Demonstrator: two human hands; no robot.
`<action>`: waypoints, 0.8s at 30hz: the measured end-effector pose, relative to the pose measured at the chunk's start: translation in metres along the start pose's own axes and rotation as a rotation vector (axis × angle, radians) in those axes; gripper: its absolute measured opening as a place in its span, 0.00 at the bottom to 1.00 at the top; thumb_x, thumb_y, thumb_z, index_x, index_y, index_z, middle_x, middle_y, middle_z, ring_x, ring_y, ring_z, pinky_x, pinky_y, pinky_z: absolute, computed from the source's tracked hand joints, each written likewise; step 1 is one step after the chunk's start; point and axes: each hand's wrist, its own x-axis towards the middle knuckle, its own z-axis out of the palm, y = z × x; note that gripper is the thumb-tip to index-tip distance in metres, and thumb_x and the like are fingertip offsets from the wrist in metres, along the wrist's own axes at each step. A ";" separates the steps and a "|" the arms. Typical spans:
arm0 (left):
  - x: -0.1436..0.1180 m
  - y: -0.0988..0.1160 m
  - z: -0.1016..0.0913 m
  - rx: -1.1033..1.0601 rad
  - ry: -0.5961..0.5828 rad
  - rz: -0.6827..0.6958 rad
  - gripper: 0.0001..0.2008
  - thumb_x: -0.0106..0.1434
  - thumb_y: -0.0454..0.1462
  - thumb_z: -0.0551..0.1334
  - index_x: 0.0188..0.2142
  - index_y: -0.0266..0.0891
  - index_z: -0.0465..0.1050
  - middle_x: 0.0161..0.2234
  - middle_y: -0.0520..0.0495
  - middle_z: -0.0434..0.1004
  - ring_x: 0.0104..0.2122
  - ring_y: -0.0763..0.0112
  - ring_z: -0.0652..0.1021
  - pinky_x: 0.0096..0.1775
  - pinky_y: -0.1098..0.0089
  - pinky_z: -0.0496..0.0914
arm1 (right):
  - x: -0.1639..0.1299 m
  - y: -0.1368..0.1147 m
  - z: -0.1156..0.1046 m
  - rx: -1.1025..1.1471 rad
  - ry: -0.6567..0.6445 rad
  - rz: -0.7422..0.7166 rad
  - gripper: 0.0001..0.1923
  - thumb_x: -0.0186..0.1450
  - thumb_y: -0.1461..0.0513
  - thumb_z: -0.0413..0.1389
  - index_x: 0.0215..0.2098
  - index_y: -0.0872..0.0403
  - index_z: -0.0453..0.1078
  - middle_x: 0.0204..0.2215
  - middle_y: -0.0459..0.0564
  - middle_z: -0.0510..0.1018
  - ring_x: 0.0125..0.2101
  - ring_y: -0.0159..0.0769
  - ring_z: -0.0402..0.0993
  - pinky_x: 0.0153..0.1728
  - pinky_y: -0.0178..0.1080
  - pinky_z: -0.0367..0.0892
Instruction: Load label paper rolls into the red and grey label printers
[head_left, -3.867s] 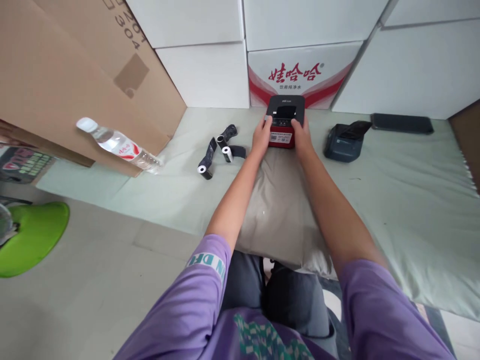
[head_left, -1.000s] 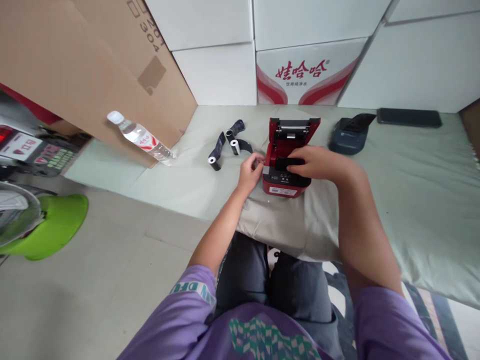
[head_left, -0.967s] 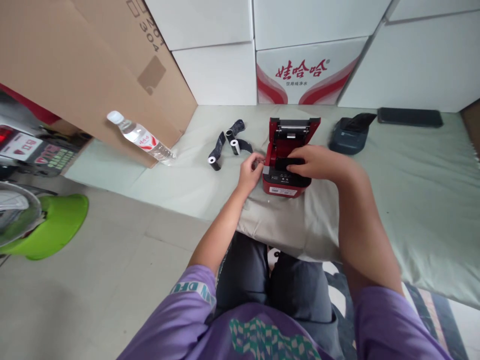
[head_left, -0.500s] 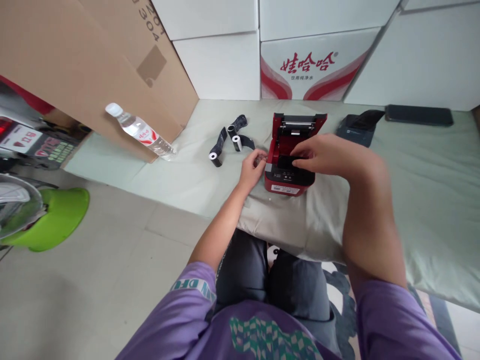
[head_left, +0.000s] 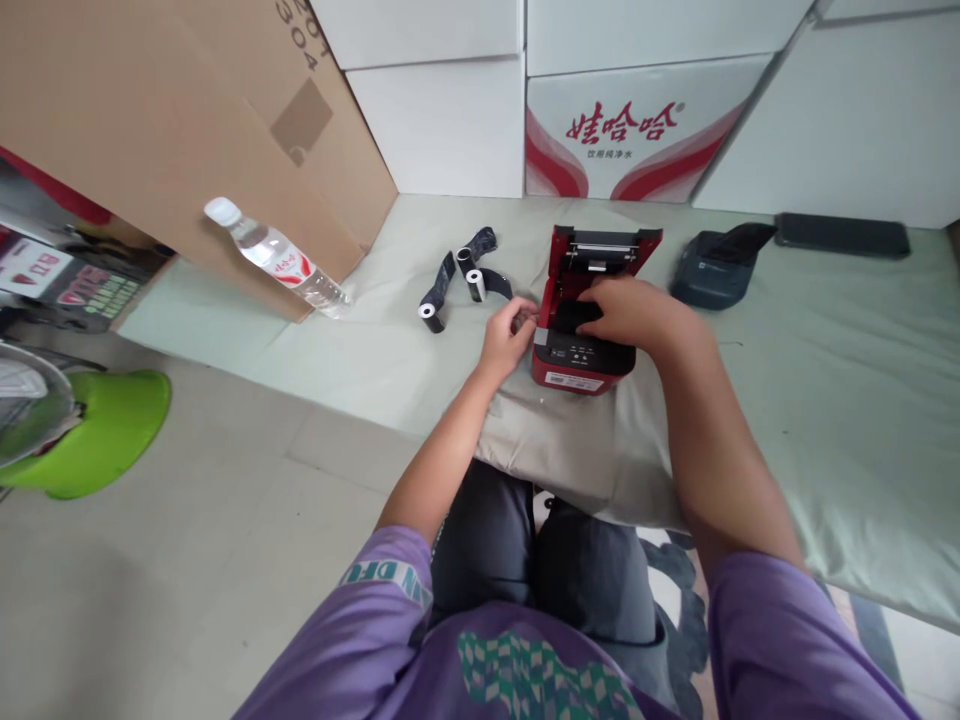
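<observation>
Our right hand (head_left: 634, 312) reaches curled into the open red printer (head_left: 581, 352); our left hand (head_left: 506, 335), loosely closed, touches its side.

The red printer (head_left: 583, 340) is sitting lid-up on a beige pillow (head_left: 570, 450), its raised lid blocking any approach from behind. The paper rolls (head_left: 465, 285) are crowding the left hand (head_left: 506, 335) on its outer side. Rightwards, pale green bedding (head_left: 825, 400) is lying open as far as the grey printer (head_left: 712, 280). White boxes (head_left: 450, 125) are walling off the rear; a water bottle (head_left: 274, 262) is leaning far left.
</observation>
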 end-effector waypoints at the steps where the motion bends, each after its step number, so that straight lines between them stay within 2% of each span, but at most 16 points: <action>1: 0.000 0.000 0.000 0.011 -0.004 0.000 0.04 0.69 0.38 0.65 0.38 0.40 0.76 0.31 0.51 0.79 0.31 0.71 0.74 0.32 0.71 0.64 | 0.000 -0.002 0.001 -0.024 0.022 0.002 0.21 0.69 0.60 0.60 0.58 0.56 0.81 0.57 0.63 0.85 0.53 0.56 0.82 0.48 0.47 0.74; 6: 0.000 0.002 -0.001 0.033 -0.012 0.023 0.04 0.71 0.37 0.64 0.38 0.39 0.76 0.31 0.51 0.79 0.30 0.71 0.74 0.33 0.71 0.66 | 0.001 -0.013 0.005 -0.010 0.117 0.107 0.23 0.73 0.65 0.52 0.60 0.55 0.81 0.55 0.64 0.86 0.54 0.54 0.83 0.50 0.47 0.75; 9: -0.001 0.004 -0.002 0.051 -0.007 0.030 0.04 0.71 0.35 0.64 0.38 0.39 0.76 0.32 0.50 0.80 0.32 0.71 0.76 0.34 0.71 0.66 | 0.002 -0.012 0.005 0.032 0.142 0.111 0.24 0.73 0.65 0.50 0.62 0.52 0.81 0.56 0.62 0.86 0.54 0.53 0.83 0.51 0.47 0.75; 12: 0.000 0.006 -0.002 0.067 -0.002 0.018 0.04 0.71 0.36 0.64 0.38 0.39 0.76 0.34 0.49 0.82 0.33 0.70 0.77 0.35 0.71 0.68 | 0.001 -0.005 0.001 0.123 0.096 0.055 0.23 0.73 0.65 0.50 0.59 0.52 0.83 0.55 0.59 0.86 0.54 0.52 0.83 0.53 0.46 0.74; 16: -0.002 0.007 -0.003 0.081 0.008 0.002 0.05 0.72 0.36 0.63 0.39 0.40 0.76 0.35 0.49 0.83 0.34 0.71 0.79 0.37 0.71 0.70 | -0.006 0.011 -0.009 0.356 0.013 0.044 0.22 0.75 0.61 0.48 0.52 0.52 0.84 0.50 0.55 0.88 0.47 0.48 0.84 0.48 0.43 0.76; 20: -0.002 0.018 -0.009 0.156 0.056 0.089 0.08 0.76 0.38 0.59 0.41 0.40 0.77 0.34 0.49 0.83 0.32 0.72 0.78 0.37 0.71 0.70 | -0.018 0.016 -0.022 0.481 -0.023 0.052 0.19 0.74 0.57 0.50 0.42 0.52 0.84 0.45 0.55 0.87 0.45 0.49 0.82 0.50 0.46 0.77; 22: 0.004 0.031 -0.013 0.237 0.009 0.186 0.10 0.77 0.38 0.58 0.44 0.40 0.79 0.37 0.47 0.84 0.34 0.71 0.80 0.39 0.70 0.72 | -0.026 0.011 -0.028 0.514 -0.103 0.042 0.18 0.72 0.57 0.52 0.38 0.53 0.84 0.43 0.56 0.87 0.43 0.48 0.82 0.49 0.46 0.78; 24: 0.015 0.051 -0.017 0.352 -0.150 0.285 0.12 0.76 0.37 0.58 0.47 0.41 0.82 0.42 0.45 0.87 0.40 0.68 0.83 0.44 0.68 0.73 | -0.033 0.005 -0.032 0.541 -0.106 0.000 0.17 0.71 0.57 0.54 0.36 0.54 0.84 0.40 0.56 0.87 0.40 0.46 0.82 0.46 0.44 0.78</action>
